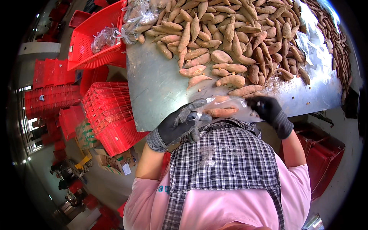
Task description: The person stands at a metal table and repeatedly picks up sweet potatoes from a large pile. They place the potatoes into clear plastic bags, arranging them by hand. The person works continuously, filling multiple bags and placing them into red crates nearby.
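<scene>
At the near edge of the metal table, a clear plastic bag (240, 108) lies with sweet potatoes (221, 112) inside it. My left hand (179, 122), in a black glove with a grey cuff, is at the bag's left end, gripping gathered plastic between its fingers. My right hand (270, 114), also gloved in black, has its fingers curled in a pinch at the bag's right end. Its fingertips are dark and partly hidden. Just beyond the bag, a big heap of loose sweet potatoes (232, 50) covers much of the table.
The metal table (153, 96) has small crumbs near its front edge. Filled clear bags (134, 19) sit at its far left corner. A red crate (94, 34) and stacked red crates (111, 115) stand to the left. Another red crate (320, 157) is below right.
</scene>
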The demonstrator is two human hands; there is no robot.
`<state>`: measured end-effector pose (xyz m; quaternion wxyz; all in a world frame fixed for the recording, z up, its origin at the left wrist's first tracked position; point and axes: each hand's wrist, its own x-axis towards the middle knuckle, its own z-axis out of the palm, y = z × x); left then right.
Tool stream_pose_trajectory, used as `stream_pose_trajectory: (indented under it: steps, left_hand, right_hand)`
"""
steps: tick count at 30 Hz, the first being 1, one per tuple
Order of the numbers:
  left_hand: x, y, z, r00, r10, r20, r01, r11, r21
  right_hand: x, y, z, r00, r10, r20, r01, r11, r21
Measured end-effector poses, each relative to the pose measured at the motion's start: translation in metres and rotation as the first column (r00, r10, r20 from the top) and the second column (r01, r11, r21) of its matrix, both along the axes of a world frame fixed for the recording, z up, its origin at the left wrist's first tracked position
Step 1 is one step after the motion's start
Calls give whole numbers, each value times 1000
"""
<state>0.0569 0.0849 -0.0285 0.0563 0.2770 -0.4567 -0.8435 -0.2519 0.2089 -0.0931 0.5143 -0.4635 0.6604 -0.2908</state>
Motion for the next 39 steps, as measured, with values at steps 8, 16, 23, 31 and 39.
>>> stream_pose_trajectory:
  steps: [8, 16, 23, 31, 39]
  left_hand:
    - [-5, 1, 6, 999, -24, -44, 23, 999, -36]
    - [8, -5, -25, 980, 161, -115, -153, 985, 80]
    - [-29, -23, -29, 932, 336, -135, -297, 923, 244]
    - [-111, -39, -84, 949, 313, -35, -293, 919, 262]
    - [-143, -34, -109, 916, 401, 3, -361, 829, -426]
  right_hand:
    - [-14, -90, -90, 929, -224, -295, 176, 968, -181]
    - [-10, -141, -95, 616, 262, -743, -273, 956, 110]
    - [-58, -119, -102, 996, -33, -82, 28, 998, -64]
    - [-38, -68, -66, 991, 67, -116, -117, 854, -507]
    - [-3, -69, -20, 881, -356, 311, 402, 911, -94]
